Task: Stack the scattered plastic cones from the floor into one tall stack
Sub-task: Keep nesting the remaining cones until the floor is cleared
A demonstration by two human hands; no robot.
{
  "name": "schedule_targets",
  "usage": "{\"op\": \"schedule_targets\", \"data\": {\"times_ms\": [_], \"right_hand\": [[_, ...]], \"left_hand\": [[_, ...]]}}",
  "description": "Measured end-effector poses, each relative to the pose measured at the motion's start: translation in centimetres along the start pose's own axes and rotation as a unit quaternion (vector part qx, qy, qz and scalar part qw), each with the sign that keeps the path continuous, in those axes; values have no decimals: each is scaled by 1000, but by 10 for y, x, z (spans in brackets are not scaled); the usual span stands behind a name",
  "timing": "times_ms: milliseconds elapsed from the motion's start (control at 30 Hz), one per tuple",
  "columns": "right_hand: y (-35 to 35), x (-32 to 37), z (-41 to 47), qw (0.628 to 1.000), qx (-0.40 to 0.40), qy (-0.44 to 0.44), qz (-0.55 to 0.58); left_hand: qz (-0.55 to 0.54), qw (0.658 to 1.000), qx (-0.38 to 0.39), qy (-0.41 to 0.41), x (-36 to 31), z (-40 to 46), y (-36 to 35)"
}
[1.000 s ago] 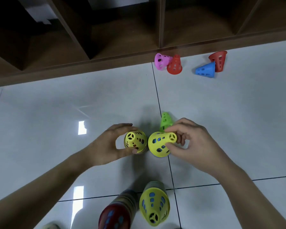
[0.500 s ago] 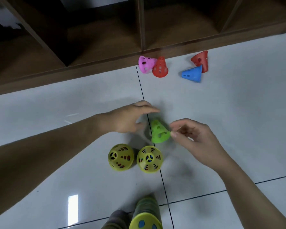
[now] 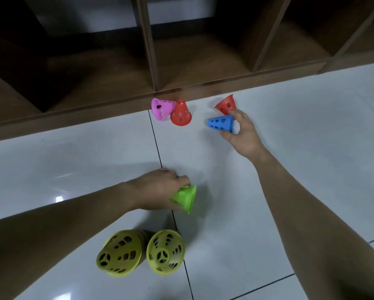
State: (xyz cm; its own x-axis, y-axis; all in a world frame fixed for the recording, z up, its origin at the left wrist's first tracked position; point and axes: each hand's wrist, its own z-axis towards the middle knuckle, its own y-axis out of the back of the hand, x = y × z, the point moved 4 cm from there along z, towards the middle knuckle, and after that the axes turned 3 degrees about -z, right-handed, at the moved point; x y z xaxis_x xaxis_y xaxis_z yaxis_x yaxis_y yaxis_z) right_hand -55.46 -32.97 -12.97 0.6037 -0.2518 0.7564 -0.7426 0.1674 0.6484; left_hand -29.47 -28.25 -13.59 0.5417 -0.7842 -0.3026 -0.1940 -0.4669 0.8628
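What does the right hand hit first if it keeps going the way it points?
The right hand already grips the blue cone. Straight past it, up-left, the way looks free until the upright red cone, then the pink cone; depth is unclear.

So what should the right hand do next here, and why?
Probably close on the blue cone and lift it: the right hand already has fingers round its wide end, while the left hand holds the green cone, ready to nest.
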Motion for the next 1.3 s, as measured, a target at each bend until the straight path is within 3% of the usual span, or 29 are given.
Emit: {"op": "schedule_targets", "data": {"times_ms": [100, 367, 500, 667, 733, 833, 1000, 1100, 1300], "right_hand": [[-4, -11, 13, 996, 3, -68, 60], [-15, -15, 17, 998, 4, -68, -3], [-16, -8, 12, 989, 41, -63, -127], [-20, -1, -13, 925, 173, -126, -313], [-23, 7, -26, 942, 183, -136, -248], [-28, 35, -59, 974, 177, -136, 36], [-48, 78, -133, 925, 237, -118, 272], [-43, 102, -173, 909, 245, -94, 324], [-31, 126, -234, 936, 220, -9, 276]], "left_hand": [[-25, 998, -30, 58, 21, -8, 11], [-147, 970, -147, 130, 65, -44, 17], [-208, 956, -154, 142, 71, -52, 7], [-257, 922, -217, 190, 66, -62, 11], [-310, 898, -236, 203, 60, -75, 18], [-373, 864, -261, 213, 43, -105, 33], [-425, 821, -315, 216, 12, -169, 52], [-446, 809, -314, 217, -10, -205, 55], [-397, 859, -255, 199, -55, -237, 36]]}}
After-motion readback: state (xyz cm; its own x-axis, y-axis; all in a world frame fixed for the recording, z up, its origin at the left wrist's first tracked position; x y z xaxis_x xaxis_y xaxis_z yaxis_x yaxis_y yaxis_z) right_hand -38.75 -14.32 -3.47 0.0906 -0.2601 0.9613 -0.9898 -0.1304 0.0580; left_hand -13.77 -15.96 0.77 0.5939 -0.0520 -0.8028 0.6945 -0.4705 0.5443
